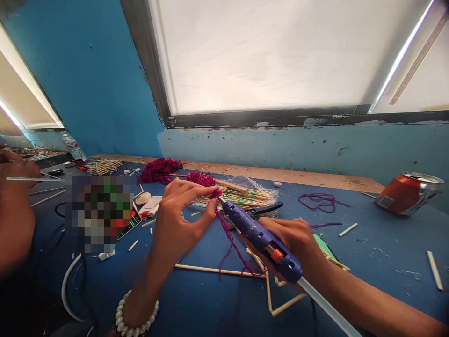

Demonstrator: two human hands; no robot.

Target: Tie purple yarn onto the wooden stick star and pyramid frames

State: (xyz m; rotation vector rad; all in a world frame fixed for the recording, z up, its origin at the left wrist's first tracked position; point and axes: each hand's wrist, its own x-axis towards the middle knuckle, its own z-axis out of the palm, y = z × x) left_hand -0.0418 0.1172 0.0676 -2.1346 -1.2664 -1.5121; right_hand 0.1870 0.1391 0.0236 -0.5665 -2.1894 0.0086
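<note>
My left hand [178, 220], a white bead bracelet [135, 320] at its wrist, pinches a small knot of magenta yarn [226, 229] between thumb and fingertips. Loose strands trail down from it towards the table. My right hand [296, 238] is wrapped round a dark blue glue gun [250, 224], partly hidden behind it. The gun's nozzle meets the yarn at my left fingertips, and a long translucent glue stick [328, 306] runs out of its back end. Below my hands, thin wooden sticks [224, 270] lie on the table, some joined at angles.
Behind my hands lie a magenta yarn heap [159, 169] and a plastic-wrapped stick bundle [245, 195]. A tilted orange can [407, 194] and loose purple yarn [321, 203] are at right. Another person's arm [16, 215] reaches in at left, near cables [66, 281].
</note>
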